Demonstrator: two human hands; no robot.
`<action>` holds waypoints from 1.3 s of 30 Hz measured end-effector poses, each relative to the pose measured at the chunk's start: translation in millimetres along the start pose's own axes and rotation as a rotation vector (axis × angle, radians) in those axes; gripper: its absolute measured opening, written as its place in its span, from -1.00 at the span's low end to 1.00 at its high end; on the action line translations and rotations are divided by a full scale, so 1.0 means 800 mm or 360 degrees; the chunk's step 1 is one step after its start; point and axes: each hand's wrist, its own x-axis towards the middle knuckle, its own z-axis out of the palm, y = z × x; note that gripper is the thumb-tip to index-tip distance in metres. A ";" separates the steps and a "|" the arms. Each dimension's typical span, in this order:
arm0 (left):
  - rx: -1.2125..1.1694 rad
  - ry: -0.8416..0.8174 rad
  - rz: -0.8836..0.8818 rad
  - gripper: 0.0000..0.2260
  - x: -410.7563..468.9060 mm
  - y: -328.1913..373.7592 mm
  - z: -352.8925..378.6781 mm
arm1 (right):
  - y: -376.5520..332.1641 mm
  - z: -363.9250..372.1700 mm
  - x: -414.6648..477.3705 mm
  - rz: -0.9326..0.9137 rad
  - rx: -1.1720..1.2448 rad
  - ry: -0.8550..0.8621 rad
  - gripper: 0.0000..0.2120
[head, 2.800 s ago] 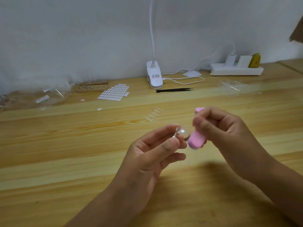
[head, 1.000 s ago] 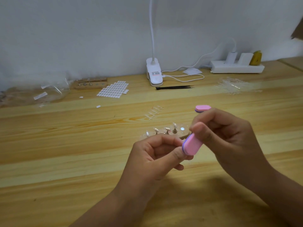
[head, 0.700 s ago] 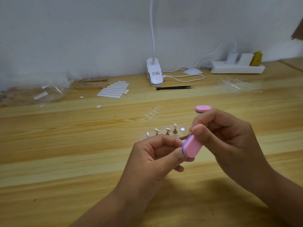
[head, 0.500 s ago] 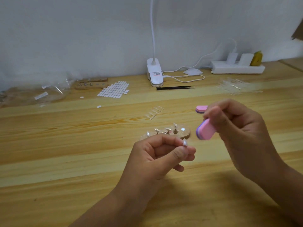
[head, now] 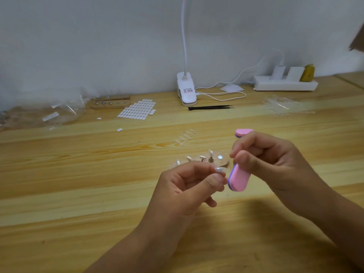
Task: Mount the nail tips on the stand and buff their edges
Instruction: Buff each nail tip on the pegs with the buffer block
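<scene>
Pinched nail tip (head: 218,170), pink buffer (head: 239,179) just beside it
The left hand (head: 189,186) holds the nail tip in a tight pinching grip above the desk (head: 78,184) — the right hand (head: 271,164) curls round the buffer. The stand (head: 221,159) is partly hidden behind the left hand; the lamp (head: 186,83) label is unreadable.

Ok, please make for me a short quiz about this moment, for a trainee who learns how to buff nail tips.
1. Choose one. What does the right hand hold?
A. black tweezers
B. a pink buffer
C. a lamp cable
2. True or false: the left hand is empty.
3. Missing word: a second pink buffer lies on the ____, behind the right hand.

Key
1. B.
2. False: it pinches a nail tip between thumb and fingers.
3. table.
</scene>
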 end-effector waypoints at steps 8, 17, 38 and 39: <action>0.0267 0.0066 0.0127 -0.91 0.001 -0.003 -0.005 | 0.004 -0.002 -0.007 -0.0119 -0.0532 -0.0165 -0.85; 0.0396 0.0148 0.0138 -0.92 0.003 -0.005 -0.007 | 0.014 0.004 -0.011 -0.0582 -0.1235 0.0000 -0.84; 0.0536 0.0149 0.0214 -0.89 0.006 0.005 -0.016 | 0.013 0.001 -0.008 -0.0454 -0.1194 -0.0123 -0.80; 0.0513 0.0136 0.0211 -0.89 0.006 0.005 -0.016 | 0.013 0.000 -0.008 -0.0413 -0.1156 -0.0115 -0.81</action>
